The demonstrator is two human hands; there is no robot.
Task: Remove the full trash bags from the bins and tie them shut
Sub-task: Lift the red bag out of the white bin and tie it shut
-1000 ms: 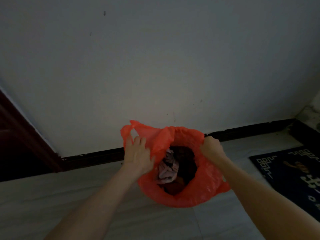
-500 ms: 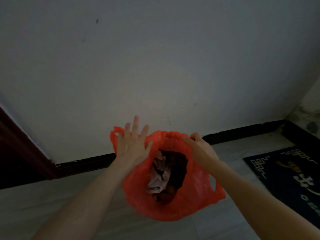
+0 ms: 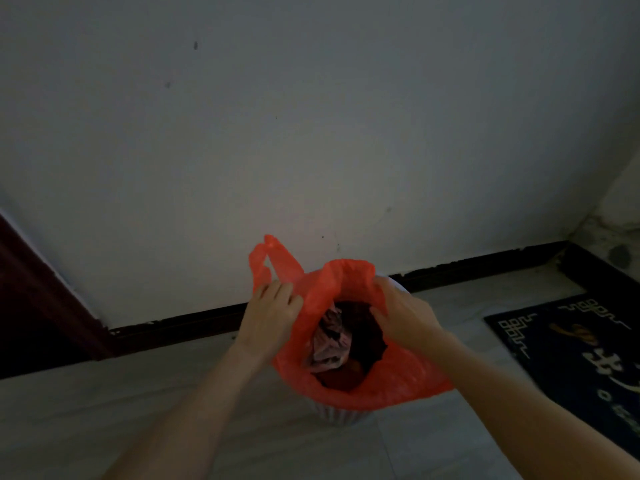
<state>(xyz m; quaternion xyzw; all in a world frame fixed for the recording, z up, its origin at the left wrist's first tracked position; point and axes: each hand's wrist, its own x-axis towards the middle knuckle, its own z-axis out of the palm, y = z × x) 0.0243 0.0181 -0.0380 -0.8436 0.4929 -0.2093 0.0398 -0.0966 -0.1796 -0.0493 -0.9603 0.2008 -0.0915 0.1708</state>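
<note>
- Now, at the far 9 o'clock edge, a dark reddish door frame [image 3: 31, 289] slants down to the black baseboard [image 3: 180, 323] that runs along the foot of the white wall [image 3: 311, 133].
- Toward 7 o'clock of the middle, the left hand [image 3: 268, 315] has its fingers curled round the plastic at the base of the bag's left handle loop [image 3: 268, 259], which stands up above the knuckles.
- Just below the middle, the orange trash bag [image 3: 398, 379] sits in a pale ribbed bin [image 3: 341, 415] on the grey tiled floor [image 3: 86, 410]; the bag's mouth gapes open and is not tied.
- Inside the mouth lie crumpled pinkish wrapping [image 3: 329, 341] and dark rubbish too dim to make out.
- At the bag's 2 o'clock rim, the right hand [image 3: 403, 315] clamps the plastic edge, thumb tucked inside the opening, fingers over the outside.
- The bin's pale rim [image 3: 398, 284] peeks out just behind that hand.
- Over at 4 o'clock, a dark blue doormat [image 3: 571, 358] with white patterning lies on the floor, well apart from the bin.
</note>
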